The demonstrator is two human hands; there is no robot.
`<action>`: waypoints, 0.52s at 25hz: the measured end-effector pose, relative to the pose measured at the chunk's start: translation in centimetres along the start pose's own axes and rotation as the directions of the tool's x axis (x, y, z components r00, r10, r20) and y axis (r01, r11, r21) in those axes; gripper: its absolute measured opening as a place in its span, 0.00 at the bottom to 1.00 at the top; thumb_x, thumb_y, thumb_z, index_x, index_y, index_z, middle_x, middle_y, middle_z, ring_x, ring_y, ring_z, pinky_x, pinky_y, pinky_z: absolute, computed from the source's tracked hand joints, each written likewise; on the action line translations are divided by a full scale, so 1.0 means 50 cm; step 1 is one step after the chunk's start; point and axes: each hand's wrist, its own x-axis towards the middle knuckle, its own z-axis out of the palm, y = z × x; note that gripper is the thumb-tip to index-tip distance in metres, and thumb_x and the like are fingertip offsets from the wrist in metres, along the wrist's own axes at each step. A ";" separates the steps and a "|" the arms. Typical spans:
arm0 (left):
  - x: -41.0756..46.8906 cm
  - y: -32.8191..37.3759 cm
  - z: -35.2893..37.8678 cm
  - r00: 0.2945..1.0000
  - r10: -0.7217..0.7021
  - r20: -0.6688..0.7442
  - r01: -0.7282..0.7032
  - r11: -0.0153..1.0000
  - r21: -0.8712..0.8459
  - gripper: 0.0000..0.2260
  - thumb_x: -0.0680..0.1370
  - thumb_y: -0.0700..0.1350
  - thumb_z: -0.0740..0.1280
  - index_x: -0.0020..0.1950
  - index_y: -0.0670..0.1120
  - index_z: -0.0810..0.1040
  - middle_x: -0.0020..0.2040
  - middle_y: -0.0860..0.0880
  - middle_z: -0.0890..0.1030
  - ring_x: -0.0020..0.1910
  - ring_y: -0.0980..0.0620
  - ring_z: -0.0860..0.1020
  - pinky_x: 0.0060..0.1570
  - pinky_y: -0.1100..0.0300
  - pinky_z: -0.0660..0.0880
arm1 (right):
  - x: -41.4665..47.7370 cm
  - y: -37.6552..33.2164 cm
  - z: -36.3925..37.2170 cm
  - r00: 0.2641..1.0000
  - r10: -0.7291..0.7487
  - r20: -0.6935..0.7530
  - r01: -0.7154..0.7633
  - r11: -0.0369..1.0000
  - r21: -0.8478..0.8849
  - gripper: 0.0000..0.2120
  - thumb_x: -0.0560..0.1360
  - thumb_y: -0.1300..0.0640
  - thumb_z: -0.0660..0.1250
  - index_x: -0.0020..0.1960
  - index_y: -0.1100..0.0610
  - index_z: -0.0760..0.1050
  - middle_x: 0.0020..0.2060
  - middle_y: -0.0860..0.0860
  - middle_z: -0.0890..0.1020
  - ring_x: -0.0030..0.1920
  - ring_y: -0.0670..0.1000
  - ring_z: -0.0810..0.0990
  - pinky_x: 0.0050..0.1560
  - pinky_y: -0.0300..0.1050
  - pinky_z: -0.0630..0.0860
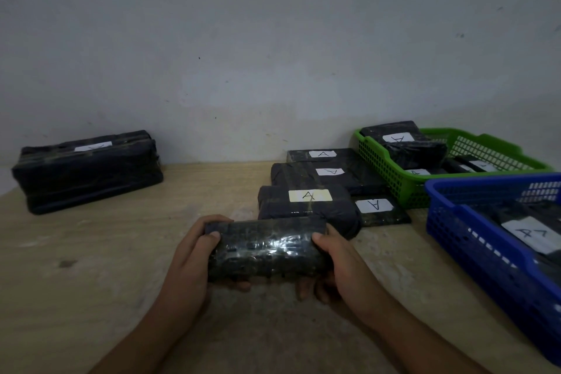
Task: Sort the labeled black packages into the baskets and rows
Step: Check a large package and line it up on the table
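I hold a black wrapped package (267, 249) with both hands just above the wooden table (106, 267); no label shows on the side facing me. My left hand (191, 255) grips its left end and my right hand (337, 264) grips its right end. Just beyond it, a row of black packages labelled A runs toward the wall: the nearest (306, 206), a second (321, 177), a third (321, 155), plus a flat one (379, 211) to the right. A green basket (379, 167) and a blue basket (473, 237) both hold labelled black packages.
A large black package (88, 170) with a white label sits alone at the far left by the wall. The white wall (273, 55) closes off the table's far edge. The blue basket overlaps the green one's near corner on the right.
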 end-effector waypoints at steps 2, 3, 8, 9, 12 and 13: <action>0.005 -0.002 -0.001 0.999 -0.033 -0.028 0.032 0.999 -0.037 0.14 0.82 0.39 0.52 0.49 0.43 0.78 0.43 0.39 0.83 0.37 0.37 0.82 0.26 0.50 0.79 | 0.003 0.004 0.003 0.995 0.011 0.096 -0.022 0.993 0.113 0.11 0.77 0.52 0.57 0.55 0.57 0.69 0.34 0.52 0.84 0.23 0.53 0.77 0.19 0.38 0.63; 0.007 -0.002 -0.001 0.998 -0.051 -0.042 0.048 0.997 -0.058 0.15 0.82 0.39 0.52 0.48 0.44 0.78 0.44 0.39 0.82 0.38 0.37 0.82 0.25 0.50 0.79 | 0.008 0.008 0.000 0.990 0.018 0.143 -0.042 0.986 0.164 0.15 0.74 0.52 0.56 0.58 0.57 0.68 0.37 0.54 0.84 0.24 0.54 0.77 0.19 0.36 0.63; 0.015 -0.004 0.001 0.986 -0.158 -0.059 0.142 0.967 -0.213 0.11 0.82 0.44 0.56 0.55 0.45 0.77 0.51 0.41 0.82 0.39 0.43 0.83 0.25 0.52 0.80 | 0.014 0.008 -0.009 0.981 0.039 0.190 -0.092 0.957 0.275 0.24 0.70 0.60 0.56 0.66 0.60 0.66 0.42 0.60 0.84 0.25 0.57 0.77 0.19 0.37 0.67; 0.015 -0.004 0.001 0.983 -0.177 -0.040 0.160 0.950 -0.269 0.12 0.82 0.46 0.56 0.58 0.45 0.76 0.52 0.41 0.82 0.40 0.43 0.84 0.26 0.51 0.80 | 0.013 0.004 -0.009 0.985 0.042 0.165 -0.090 0.952 0.292 0.22 0.73 0.62 0.56 0.67 0.60 0.65 0.42 0.61 0.84 0.23 0.56 0.77 0.18 0.38 0.68; 0.011 -0.003 0.000 0.986 -0.153 0.066 0.167 0.913 -0.372 0.15 0.79 0.42 0.56 0.64 0.47 0.73 0.56 0.40 0.80 0.46 0.40 0.83 0.35 0.45 0.82 | 0.010 -0.009 -0.015 0.993 0.061 0.102 -0.091 0.944 0.317 0.21 0.80 0.66 0.49 0.70 0.54 0.63 0.48 0.67 0.82 0.19 0.57 0.76 0.17 0.38 0.68; 0.009 -0.003 0.000 0.986 -0.136 0.093 0.161 0.917 -0.366 0.19 0.75 0.40 0.60 0.65 0.49 0.72 0.57 0.40 0.80 0.48 0.39 0.82 0.38 0.45 0.82 | 0.010 -0.012 -0.017 0.994 0.057 0.092 -0.083 0.944 0.318 0.21 0.81 0.65 0.48 0.70 0.52 0.64 0.49 0.68 0.81 0.19 0.57 0.76 0.17 0.39 0.69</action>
